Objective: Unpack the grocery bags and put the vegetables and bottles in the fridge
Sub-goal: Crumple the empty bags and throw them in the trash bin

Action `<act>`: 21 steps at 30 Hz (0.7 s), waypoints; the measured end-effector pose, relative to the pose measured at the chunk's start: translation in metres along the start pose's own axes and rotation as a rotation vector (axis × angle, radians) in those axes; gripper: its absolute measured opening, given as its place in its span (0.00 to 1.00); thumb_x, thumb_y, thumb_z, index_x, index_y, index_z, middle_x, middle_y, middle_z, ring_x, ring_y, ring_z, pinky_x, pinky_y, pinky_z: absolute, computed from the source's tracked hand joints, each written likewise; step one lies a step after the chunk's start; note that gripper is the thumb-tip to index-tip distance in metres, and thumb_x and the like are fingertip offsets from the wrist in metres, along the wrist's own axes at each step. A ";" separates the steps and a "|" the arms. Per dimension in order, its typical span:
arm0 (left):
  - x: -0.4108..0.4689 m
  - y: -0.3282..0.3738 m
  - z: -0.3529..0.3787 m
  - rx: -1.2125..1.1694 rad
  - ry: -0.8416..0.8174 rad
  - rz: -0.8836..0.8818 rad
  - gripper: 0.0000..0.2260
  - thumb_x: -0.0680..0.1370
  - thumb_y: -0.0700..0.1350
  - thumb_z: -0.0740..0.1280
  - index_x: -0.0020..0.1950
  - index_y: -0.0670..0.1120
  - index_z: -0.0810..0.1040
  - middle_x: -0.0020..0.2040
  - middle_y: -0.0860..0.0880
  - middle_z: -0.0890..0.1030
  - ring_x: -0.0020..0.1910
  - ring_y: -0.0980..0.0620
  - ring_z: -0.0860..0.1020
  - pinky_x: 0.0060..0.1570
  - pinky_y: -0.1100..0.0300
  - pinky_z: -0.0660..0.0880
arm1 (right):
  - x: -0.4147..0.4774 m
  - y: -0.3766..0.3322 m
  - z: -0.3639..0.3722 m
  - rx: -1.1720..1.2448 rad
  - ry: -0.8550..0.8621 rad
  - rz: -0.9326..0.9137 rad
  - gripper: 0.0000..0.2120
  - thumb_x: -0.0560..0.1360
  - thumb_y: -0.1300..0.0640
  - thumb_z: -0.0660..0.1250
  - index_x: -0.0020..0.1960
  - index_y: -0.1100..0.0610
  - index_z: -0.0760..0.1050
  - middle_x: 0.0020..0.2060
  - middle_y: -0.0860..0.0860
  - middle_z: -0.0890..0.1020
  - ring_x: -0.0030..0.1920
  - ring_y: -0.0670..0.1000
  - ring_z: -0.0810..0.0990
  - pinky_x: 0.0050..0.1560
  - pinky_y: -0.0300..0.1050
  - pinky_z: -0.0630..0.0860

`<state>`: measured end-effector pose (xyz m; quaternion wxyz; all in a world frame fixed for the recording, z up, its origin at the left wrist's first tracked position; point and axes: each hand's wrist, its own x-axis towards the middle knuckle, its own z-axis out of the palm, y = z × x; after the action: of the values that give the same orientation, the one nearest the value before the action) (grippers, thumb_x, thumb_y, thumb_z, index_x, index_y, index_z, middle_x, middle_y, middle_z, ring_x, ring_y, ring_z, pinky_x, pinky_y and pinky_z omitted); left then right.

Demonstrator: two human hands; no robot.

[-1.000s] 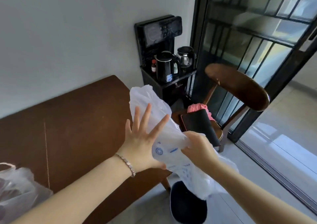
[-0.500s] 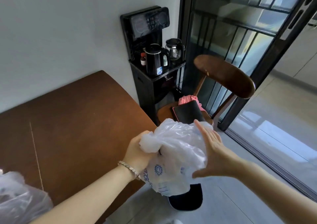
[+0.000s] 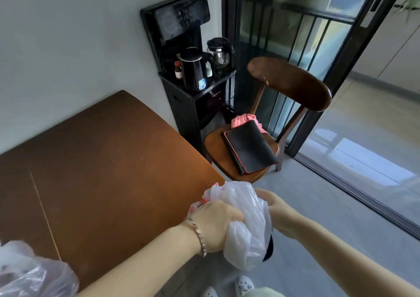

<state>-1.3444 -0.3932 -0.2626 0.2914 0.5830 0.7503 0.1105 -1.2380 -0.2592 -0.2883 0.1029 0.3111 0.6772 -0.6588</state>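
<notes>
A crumpled white plastic bag [image 3: 244,219] is bunched into a ball just off the near right corner of the brown table [image 3: 109,160]. My left hand [image 3: 216,221], with a bracelet at the wrist, grips the bag's left side with curled fingers. My right hand [image 3: 276,212] presses against the bag's right side, and its fingers are mostly hidden behind the plastic. A second clear plastic bag [image 3: 29,271] with dark contents lies on the table at the bottom left. No vegetables, bottles or fridge are in view.
A wooden chair [image 3: 288,87] with a black folder [image 3: 248,146] and pink cloth stands right of the table. A black stand with kettles [image 3: 195,69] is against the wall. Glass sliding doors [image 3: 318,46] run along the right. A dark bin [image 3: 269,249] sits under the bag.
The bag went from spread out to a tight ball. My left hand went from flat and open to gripping it, and both hands moved lower, toward me.
</notes>
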 end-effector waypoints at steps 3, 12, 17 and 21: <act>0.007 0.004 0.004 0.035 0.072 -0.022 0.10 0.79 0.46 0.63 0.58 0.47 0.77 0.56 0.48 0.80 0.56 0.49 0.77 0.58 0.57 0.75 | -0.008 0.006 -0.007 0.206 0.014 0.036 0.23 0.67 0.62 0.67 0.62 0.52 0.73 0.55 0.56 0.79 0.55 0.57 0.78 0.50 0.51 0.79; 0.051 0.008 0.064 -0.083 0.003 -0.116 0.11 0.77 0.41 0.62 0.59 0.47 0.77 0.57 0.47 0.78 0.57 0.47 0.76 0.56 0.59 0.72 | -0.019 0.064 0.001 0.108 0.202 -0.099 0.37 0.60 0.61 0.81 0.59 0.44 0.62 0.52 0.44 0.76 0.50 0.38 0.79 0.48 0.34 0.76; 0.071 -0.015 0.112 -0.030 0.351 0.185 0.33 0.61 0.40 0.78 0.61 0.51 0.67 0.58 0.47 0.68 0.52 0.46 0.73 0.44 0.53 0.80 | -0.006 0.093 -0.024 -0.278 0.392 -0.035 0.29 0.64 0.59 0.75 0.61 0.49 0.68 0.43 0.44 0.76 0.44 0.47 0.76 0.40 0.32 0.71; 0.108 -0.027 0.147 0.130 0.374 0.156 0.46 0.58 0.59 0.74 0.70 0.55 0.55 0.66 0.42 0.66 0.63 0.42 0.68 0.53 0.41 0.74 | 0.012 0.130 -0.039 -0.479 0.266 0.005 0.24 0.68 0.58 0.71 0.62 0.51 0.71 0.35 0.40 0.72 0.37 0.43 0.71 0.35 0.30 0.66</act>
<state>-1.2989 -0.3255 -0.4279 0.0993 0.6263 0.7495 0.1904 -1.1649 -0.2268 -0.3987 0.0853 0.3632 0.8205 -0.4331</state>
